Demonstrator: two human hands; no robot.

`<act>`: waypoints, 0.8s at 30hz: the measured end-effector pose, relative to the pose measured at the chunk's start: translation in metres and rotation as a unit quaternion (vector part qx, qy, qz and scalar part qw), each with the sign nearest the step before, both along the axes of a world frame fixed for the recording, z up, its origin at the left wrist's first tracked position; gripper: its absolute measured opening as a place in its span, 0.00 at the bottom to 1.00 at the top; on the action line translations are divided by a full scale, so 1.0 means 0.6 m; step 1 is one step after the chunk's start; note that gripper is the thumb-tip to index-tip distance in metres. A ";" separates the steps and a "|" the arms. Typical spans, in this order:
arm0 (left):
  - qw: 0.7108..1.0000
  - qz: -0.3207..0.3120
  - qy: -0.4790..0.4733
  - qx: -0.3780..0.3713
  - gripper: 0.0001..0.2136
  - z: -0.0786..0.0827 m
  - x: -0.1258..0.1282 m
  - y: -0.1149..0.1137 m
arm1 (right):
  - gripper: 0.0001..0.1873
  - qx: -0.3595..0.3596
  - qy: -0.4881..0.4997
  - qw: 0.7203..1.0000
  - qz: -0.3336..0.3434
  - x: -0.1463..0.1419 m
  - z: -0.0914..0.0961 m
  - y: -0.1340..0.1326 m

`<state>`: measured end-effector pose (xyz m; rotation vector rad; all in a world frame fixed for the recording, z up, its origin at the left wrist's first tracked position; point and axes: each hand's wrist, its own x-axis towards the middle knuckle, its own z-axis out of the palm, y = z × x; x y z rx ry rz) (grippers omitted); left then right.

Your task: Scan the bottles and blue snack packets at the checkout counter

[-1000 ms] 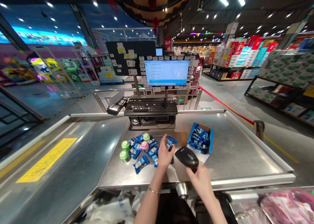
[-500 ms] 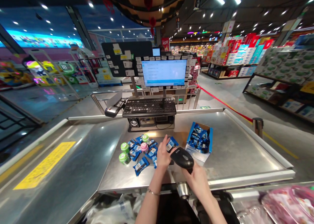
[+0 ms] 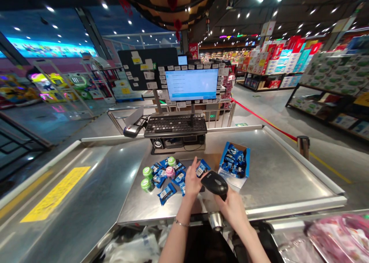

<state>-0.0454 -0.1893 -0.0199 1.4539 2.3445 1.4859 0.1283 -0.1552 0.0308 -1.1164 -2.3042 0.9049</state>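
My right hand point(image 3: 233, 205) is wrapped round the handle of a black handheld barcode scanner point(image 3: 215, 183), its head pointing forward and left. My left hand point(image 3: 192, 180) has long, nearly straight fingers and a thumb around a small blue snack packet point(image 3: 203, 168), whose white barcode panel faces me. The scanner head hides part of the left thumb and the packet's lower edge. Left of this hand lie several loose blue packets point(image 3: 167, 193). Among them stand green-lidded tubs point(image 3: 147, 185) and a pink tub point(image 3: 170, 172). An open blue box point(image 3: 248, 163) holds more packets on the right.
A keyboard point(image 3: 175, 125) sits on a raised stand behind the packets, below a lit monitor point(image 3: 191, 84). The metal counter point(image 3: 276, 170) has raised edges. A metal scanner holder point(image 3: 215, 221) is at the front edge, and plastic bags point(image 3: 135, 247) lie below it.
The view has shifted very slightly. Both hands, the scanner and the blue packet keep nearly the same places; the scanner head sits marginally higher.
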 end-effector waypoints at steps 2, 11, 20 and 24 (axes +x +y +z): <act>1.000 0.003 0.002 0.004 0.34 0.001 -0.001 0.001 | 0.17 0.005 0.000 1.000 -0.001 0.000 -0.004 0.000; 0.999 0.010 0.042 0.010 0.35 -0.007 -0.007 0.005 | 0.19 0.023 -0.015 1.000 -0.008 0.001 -0.019 0.000; 0.999 0.019 0.038 0.001 0.35 0.012 0.006 0.002 | 0.18 0.024 -0.039 0.999 -0.019 0.007 -0.008 -0.002; 0.993 0.085 0.072 -0.035 0.30 -0.019 -0.010 -0.006 | 0.19 0.011 -0.034 0.999 -0.025 0.012 -0.008 0.000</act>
